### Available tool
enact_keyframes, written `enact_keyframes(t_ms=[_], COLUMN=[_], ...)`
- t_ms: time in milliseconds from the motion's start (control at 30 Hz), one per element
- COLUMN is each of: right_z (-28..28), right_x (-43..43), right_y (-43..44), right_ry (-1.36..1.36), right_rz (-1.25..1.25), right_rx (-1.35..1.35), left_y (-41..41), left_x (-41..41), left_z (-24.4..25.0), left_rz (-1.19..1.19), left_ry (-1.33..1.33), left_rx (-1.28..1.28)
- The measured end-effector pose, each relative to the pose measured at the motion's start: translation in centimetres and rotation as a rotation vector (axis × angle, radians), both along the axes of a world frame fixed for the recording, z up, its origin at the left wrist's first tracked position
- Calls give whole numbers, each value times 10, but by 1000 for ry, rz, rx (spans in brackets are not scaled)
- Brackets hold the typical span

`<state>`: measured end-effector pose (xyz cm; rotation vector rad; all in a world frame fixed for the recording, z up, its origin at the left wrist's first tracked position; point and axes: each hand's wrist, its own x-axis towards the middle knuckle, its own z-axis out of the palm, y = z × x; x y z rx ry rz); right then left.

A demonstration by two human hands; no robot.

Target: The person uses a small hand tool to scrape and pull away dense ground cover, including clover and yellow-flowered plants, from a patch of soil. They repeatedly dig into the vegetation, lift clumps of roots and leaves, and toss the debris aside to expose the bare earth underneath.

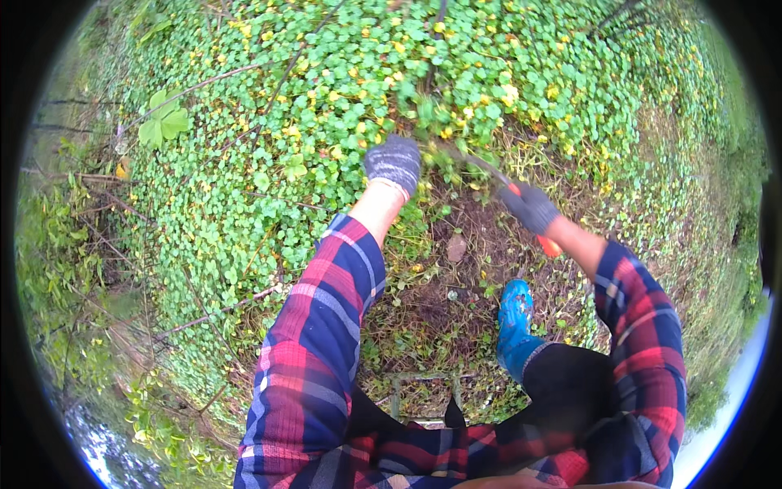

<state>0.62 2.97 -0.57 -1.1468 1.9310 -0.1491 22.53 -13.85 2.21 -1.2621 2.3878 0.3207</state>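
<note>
My left hand (394, 162), in a grey knit glove, is curled at the edge of a dense mat of low ground-cover plants (293, 140) with round green leaves and yellow flecks. It appears closed on a bunch of them, though its fingertips are hidden. Blurred leaves show just beyond it. In my right hand (529, 208), also gloved, is a sickle (487, 167) with an orange handle. Its dark, slightly blurred blade points left into the plants, to the right of my left hand.
Dark soil with cut stems (440, 299) lies below my hands, with a flat stone (456, 248) on it. A blue boot (515, 315) stands at right. Thin bare branches (226, 308) cross the plants at left. A metal frame (396, 391) shows between my legs.
</note>
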Motion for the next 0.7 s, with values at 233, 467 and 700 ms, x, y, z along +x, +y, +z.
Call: enact_keyframes(t_ms=[233, 467, 700], right_z=[24, -5, -2], right_x=[-24, 32, -36], right_y=[33, -58, 94], right_ry=[-31, 89, 141], right_rz=[-157, 113, 46], right_rx=[-118, -191, 21], left_y=[10, 10, -2], left_x=[27, 28, 48], left_z=[-35, -25, -13], left_rz=[106, 118, 216], left_ry=[214, 196, 149], left_rx=[-159, -88, 17])
